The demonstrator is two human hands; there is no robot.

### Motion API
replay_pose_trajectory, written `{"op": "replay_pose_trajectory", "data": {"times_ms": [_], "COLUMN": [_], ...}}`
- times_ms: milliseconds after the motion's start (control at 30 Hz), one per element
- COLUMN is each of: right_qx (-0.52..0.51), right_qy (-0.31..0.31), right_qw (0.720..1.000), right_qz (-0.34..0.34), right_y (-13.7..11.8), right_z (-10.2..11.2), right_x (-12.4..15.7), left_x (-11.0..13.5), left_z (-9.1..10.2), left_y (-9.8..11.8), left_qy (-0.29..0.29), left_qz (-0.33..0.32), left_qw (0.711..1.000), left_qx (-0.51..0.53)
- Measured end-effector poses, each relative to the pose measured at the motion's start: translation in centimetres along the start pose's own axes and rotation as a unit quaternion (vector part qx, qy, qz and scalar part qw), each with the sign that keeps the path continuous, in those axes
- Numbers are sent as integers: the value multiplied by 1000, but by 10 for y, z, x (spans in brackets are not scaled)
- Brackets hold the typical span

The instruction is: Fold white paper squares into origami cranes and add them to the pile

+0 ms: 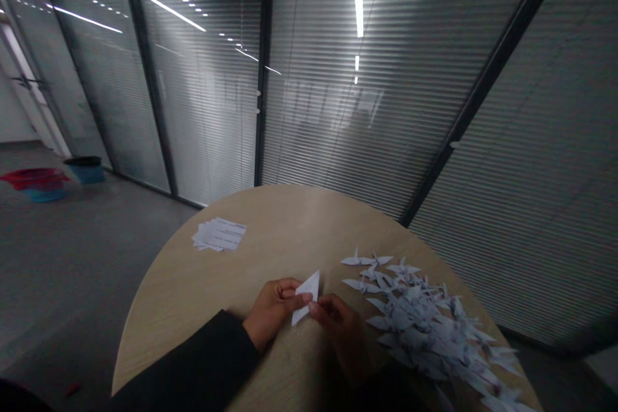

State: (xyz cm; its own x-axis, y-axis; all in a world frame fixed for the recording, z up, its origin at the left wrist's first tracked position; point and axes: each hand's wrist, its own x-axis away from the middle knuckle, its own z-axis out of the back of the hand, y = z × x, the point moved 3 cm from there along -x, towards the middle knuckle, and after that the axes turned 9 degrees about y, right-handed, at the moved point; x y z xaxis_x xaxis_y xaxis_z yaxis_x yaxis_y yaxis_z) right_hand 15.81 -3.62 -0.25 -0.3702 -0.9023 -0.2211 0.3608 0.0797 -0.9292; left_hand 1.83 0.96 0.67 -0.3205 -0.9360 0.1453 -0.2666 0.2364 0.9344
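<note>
White folded paper (309,284): pinched by my left hand (271,308) and right hand (342,322), between side edges of the tabletop (294,228) | origami cranes (425,322): right edge | printed slips (221,234): far-left edge, lettering too small to read

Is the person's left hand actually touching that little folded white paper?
Touching: the head view shows the left hand with its thumb lying across the folded paper's near face.

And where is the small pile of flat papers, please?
In the head view, the papers lie on the table's left side, near its edge, beyond the left hand.
</note>
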Motion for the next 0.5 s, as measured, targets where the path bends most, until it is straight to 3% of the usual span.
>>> {"op": "replay_pose_trajectory", "data": {"times_ms": [500], "right_qx": [7], "right_qy": [5], "right_qw": [999], "right_qz": [-42], "right_y": [-14], "right_z": [7], "right_x": [2], "left_x": [6], "left_z": [-8], "left_y": [3], "left_qy": [-35], "left_qz": [-33], "left_qw": [999], "left_qx": [-4]}}
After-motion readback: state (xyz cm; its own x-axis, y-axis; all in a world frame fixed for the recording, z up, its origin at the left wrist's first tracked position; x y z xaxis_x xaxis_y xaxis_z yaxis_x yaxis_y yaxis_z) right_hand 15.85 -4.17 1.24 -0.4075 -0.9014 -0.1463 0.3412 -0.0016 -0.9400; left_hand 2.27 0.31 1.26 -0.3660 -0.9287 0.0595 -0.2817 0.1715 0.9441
